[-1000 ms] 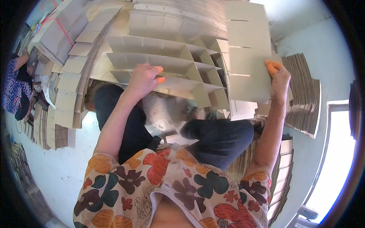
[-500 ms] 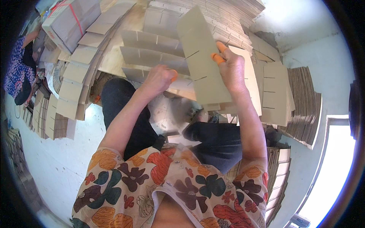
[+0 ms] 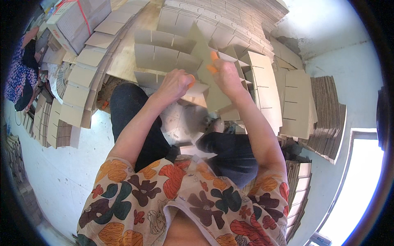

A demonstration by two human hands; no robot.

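Note:
Slotted cardboard divider strips stand on edge in front of me, among them a far strip [image 3: 162, 39], a middle strip [image 3: 158, 57] and a near strip [image 3: 147, 79]. My left hand [image 3: 175, 85] is closed on the near strip, its fingertips partly hidden behind the curled hand. In my right hand [image 3: 227, 77] is a crosswise cardboard strip [image 3: 201, 67], held by its right side and set down among the standing strips. Orange finger covers show on both hands. Right of it, crossed strips [image 3: 262, 84] form open cells.
Stacks of slotted cardboard [image 3: 230, 18] lie behind the work, with another stack [image 3: 326, 110] at the right wall. Overlapping strips [image 3: 82, 78] and a box with red strapping [image 3: 76, 24] are at the left. A person in a spotted garment [image 3: 20, 78] is at the far left.
My right hand has moved left and lowered the crosswise strip among the standing strips. The crossed cells at the right have come into view. My left hand stays almost in place.

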